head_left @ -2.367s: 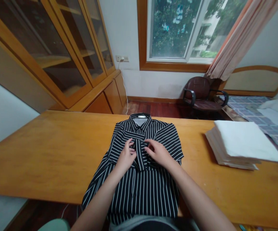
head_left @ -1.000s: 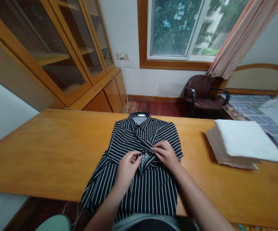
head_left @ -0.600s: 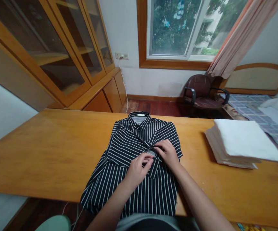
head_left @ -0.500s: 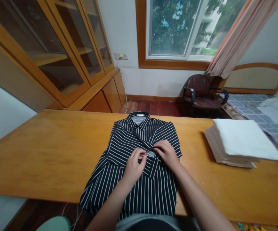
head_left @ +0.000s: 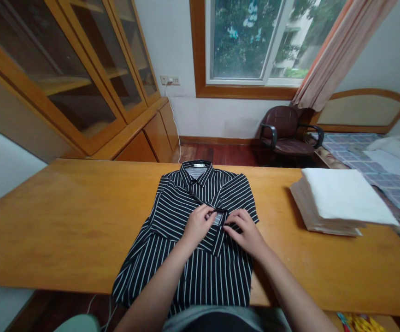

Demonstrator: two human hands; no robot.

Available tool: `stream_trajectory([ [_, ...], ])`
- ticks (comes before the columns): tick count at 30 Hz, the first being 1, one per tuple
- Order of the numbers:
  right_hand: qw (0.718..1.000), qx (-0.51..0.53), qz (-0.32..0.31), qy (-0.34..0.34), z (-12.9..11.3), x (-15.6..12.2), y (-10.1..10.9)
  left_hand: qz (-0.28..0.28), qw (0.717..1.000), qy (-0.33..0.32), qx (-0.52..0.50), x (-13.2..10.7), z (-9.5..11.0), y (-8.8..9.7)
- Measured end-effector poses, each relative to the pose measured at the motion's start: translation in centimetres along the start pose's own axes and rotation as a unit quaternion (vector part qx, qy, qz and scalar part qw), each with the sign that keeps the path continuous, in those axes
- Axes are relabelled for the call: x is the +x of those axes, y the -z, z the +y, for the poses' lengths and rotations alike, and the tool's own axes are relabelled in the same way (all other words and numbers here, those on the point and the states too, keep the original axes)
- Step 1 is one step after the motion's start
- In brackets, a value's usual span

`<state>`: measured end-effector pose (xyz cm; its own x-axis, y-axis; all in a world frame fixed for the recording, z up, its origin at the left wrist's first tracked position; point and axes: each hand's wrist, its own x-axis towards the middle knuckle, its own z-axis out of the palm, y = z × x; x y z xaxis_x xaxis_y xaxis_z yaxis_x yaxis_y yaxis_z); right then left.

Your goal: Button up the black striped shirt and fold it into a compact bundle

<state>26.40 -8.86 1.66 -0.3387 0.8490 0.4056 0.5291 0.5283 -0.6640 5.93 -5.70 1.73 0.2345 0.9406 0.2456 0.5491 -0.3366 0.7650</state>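
A black shirt with white stripes lies front up on the table, its collar at the far side and its sleeves folded in across the chest. My left hand pinches the edge of a sleeve cuff at mid-chest. At the cuff's right side, my right hand has thumb and fingers closed on its edge. The cuff's pale inner side shows between my hands. Fingertips hide part of the cuff edge.
On the wooden table, a stack of white folded cloth or sheets stands to the right. Beyond the table are a brown armchair, a bed and a glass-door cabinet. A pale green stool is at lower left.
My left hand has moved up and slightly right to the cuff's upper edge. My right hand has shifted down to its right side. The cuff now lies more spread between them.
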Motion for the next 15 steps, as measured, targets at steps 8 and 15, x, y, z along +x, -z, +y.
stream_trajectory([
  [8,0.985,0.041,-0.129,-0.108,-0.7,0.4,-1.1,-0.023,0.979,0.127,-0.158,-0.1,-1.3,0.4],
  [15,0.943,0.23,-0.032,-0.24,-0.2,1.4,-1.8,-0.061,0.956,0.172,-0.231,-0.1,-1.4,0.9],
])
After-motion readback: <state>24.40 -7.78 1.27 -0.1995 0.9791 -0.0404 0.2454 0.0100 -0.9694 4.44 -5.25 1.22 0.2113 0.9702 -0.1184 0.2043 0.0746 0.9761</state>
